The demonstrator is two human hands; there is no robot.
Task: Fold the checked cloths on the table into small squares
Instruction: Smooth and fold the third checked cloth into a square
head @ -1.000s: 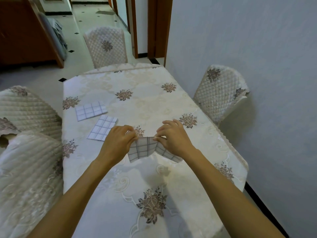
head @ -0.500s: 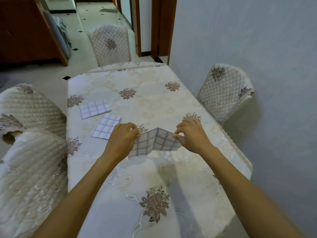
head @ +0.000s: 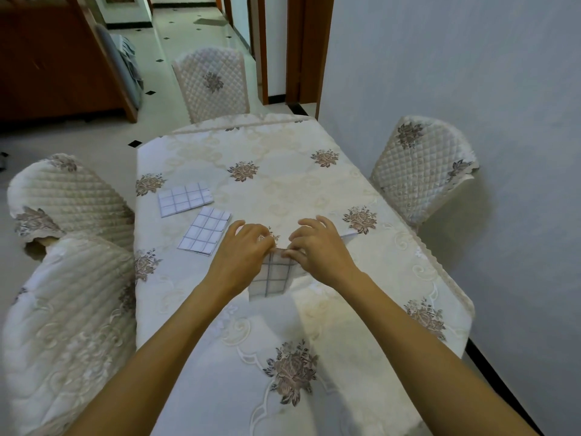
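A white cloth with a grey check (head: 273,276) hangs folded between my hands just above the table (head: 283,171). My left hand (head: 240,254) pinches its top edge from the left. My right hand (head: 317,247) pinches the same edge from the right, and the fingertips of both hands almost meet. A corner of the cloth sticks out past my right hand. Two folded checked cloths lie flat at the left of the table: one (head: 185,198) further back, the other (head: 205,230) nearer, close to my left hand.
The table wears a cream cloth with brown flower prints. Quilted chairs stand around it: one at the far end (head: 212,83), one on the right (head: 419,166), two on the left (head: 67,199). A pale wall runs along the right side.
My hands have come together, bringing the two ends of the cloth to meet. The cloth, spread wide half a second ago, now hangs doubled and narrower between them.
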